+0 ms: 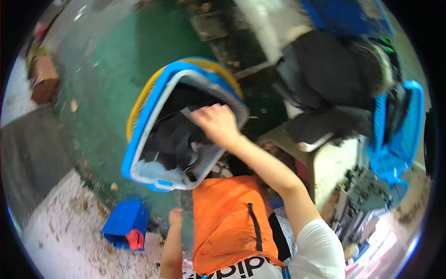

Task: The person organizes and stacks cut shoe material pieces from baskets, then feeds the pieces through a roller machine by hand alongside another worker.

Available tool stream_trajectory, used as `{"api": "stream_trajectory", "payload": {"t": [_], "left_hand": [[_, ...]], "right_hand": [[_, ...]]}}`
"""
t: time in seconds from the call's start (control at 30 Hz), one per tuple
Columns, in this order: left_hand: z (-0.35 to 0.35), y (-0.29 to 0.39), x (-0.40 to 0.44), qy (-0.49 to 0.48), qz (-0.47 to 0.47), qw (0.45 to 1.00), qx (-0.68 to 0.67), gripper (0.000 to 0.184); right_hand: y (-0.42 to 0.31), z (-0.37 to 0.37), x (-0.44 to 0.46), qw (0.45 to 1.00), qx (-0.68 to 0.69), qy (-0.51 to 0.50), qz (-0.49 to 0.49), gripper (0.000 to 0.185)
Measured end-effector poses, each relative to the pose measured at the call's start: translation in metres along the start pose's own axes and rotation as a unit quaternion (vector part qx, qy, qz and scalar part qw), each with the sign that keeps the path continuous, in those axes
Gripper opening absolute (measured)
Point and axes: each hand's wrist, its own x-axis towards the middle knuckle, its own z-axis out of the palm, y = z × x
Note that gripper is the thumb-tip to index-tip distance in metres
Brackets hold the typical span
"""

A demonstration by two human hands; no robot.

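My right hand (216, 123) reaches over a white-lined blue plastic basket (128, 160), palm down, with its fingers stretched out and slightly blurred. Black fabric-like pieces (169, 139) lie loosely inside the basket, and a small grey strip (188, 114) shows beside my fingertips. I see no firm grip on any of it. Low at the left of my body hangs my left hand (175, 216), small and blurred, apart from the basket; its fingers do not show clearly. An orange apron (232, 218) with a black strip covers my front.
A yellow basket rim (139, 104) shows beneath the blue basket. Below left stands a blue bin (124, 221) with a red item (134, 239) at its opening. Dark pieces (325, 65) are heaped at the right, near another blue basket (411, 125). Debris litters the green floor (102, 102).
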Motion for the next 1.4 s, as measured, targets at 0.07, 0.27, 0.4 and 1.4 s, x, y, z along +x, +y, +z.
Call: {"api": "stream_trajectory", "payload": {"t": [0.07,0.27,0.4,1.4], "left_hand": [[-0.004,-0.014,0.019,0.029,0.01,0.997,0.077,0.013],[-0.018,0.046,0.007,0.044,0.051,0.973,0.222,0.017],[-0.006,0.024,0.026,0.031,0.145,0.956,0.252,0.021],[0.147,0.331,0.076,-0.1,0.101,0.723,-0.677,0.084]], "right_hand": [[-0.022,-0.073,0.002,0.994,0.025,0.101,-0.034,0.037],[0.015,-0.277,-0.064,0.887,-0.147,0.385,0.21,0.021],[0.097,-0.319,-0.125,0.813,-0.495,0.221,0.211,0.056],[0.05,0.169,0.051,0.978,0.127,-0.048,0.16,0.089]]}}
